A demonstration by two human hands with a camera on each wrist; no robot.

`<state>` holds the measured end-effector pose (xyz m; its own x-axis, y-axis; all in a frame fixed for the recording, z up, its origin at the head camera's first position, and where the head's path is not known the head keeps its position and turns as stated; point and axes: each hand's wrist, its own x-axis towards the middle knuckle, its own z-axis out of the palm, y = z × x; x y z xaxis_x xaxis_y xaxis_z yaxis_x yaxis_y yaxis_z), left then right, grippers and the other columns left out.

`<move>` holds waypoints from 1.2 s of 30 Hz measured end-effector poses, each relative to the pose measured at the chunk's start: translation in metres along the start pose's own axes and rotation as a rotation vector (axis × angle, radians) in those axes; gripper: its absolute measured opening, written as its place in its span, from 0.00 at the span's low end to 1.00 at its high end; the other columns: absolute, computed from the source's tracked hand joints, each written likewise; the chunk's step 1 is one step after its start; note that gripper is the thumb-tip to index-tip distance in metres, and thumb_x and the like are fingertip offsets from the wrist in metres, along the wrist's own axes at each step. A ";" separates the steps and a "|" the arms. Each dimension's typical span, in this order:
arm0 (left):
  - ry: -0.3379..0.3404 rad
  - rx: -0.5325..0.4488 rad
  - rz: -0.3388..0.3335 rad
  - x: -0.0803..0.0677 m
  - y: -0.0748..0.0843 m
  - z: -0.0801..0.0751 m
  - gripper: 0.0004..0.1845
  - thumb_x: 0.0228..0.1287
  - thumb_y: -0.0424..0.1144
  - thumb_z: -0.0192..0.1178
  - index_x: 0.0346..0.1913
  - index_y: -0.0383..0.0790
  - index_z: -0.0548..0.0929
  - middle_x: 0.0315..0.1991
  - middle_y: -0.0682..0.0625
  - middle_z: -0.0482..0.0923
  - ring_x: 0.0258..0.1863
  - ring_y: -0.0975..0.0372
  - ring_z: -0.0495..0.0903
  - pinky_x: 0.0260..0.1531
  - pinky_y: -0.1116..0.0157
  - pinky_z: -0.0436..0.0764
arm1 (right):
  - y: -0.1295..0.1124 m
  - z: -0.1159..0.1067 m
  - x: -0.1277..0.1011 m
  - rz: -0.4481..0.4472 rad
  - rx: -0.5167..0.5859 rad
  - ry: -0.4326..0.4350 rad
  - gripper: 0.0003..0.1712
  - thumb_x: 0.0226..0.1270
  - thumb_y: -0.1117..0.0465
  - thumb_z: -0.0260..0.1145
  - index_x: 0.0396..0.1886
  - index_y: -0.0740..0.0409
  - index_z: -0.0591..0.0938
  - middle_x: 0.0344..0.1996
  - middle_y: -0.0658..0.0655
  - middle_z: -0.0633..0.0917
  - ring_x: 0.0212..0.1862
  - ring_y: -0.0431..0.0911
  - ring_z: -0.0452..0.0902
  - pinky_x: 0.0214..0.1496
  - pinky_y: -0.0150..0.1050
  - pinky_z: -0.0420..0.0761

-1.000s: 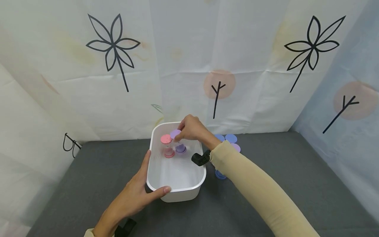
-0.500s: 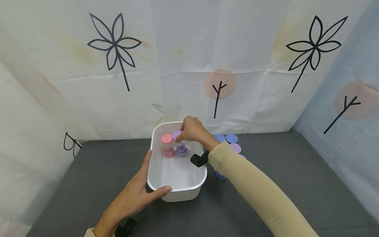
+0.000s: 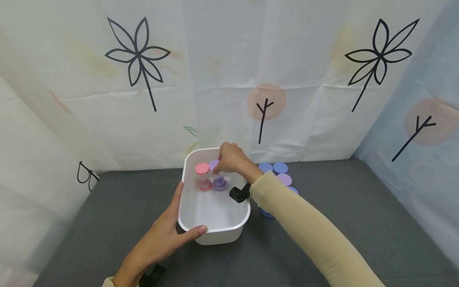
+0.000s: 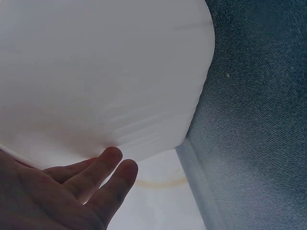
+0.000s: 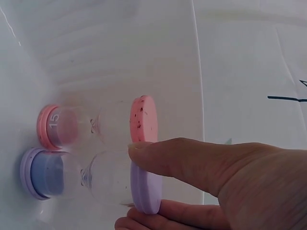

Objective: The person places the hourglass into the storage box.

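Observation:
In the head view a white plastic bin (image 3: pixel 216 215) stands on the grey cloth, with two sand timers inside near its far end. My right hand (image 3: pixel 233 159) pinches the purple sand timer (image 3: pixel 219 183) at its top cap between thumb and fingers. Close beside it on the left stands the pink sand timer (image 3: pixel 203 175), upright and marked 15 in the right wrist view. My left hand (image 3: pixel 168 227) spans the bin's near left corner, thumb along the front rim. In the left wrist view its extended fingers (image 4: pixel 112 175) touch the outer wall.
Right of the bin, partly behind my right forearm, stand several more timers, with a blue cap (image 3: pixel 280 167) and a purple cap (image 3: pixel 285 179) showing. A patterned white curtain (image 3: pixel 222 79) hangs behind the grey table surface (image 3: pixel 125 211).
My right hand has shifted slightly right and down, and the purple timer's cap has moved slightly right with it. The left hand and bin look the same.

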<state>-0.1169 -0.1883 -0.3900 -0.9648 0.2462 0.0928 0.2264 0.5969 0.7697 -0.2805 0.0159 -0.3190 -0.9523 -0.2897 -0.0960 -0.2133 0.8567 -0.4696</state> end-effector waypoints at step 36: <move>0.003 0.007 0.004 0.000 -0.001 0.001 0.64 0.57 0.62 0.72 0.82 0.60 0.34 0.78 0.49 0.55 0.69 0.51 0.67 0.60 0.41 0.69 | 0.002 -0.014 -0.010 -0.006 0.093 0.022 0.28 0.48 0.56 0.84 0.47 0.66 0.87 0.46 0.59 0.86 0.51 0.54 0.77 0.51 0.46 0.79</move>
<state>-0.1166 -0.1882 -0.3910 -0.9641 0.2468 0.0979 0.2316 0.6014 0.7647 -0.2742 0.0266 -0.3070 -0.9559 -0.2842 -0.0739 -0.1988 0.8116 -0.5494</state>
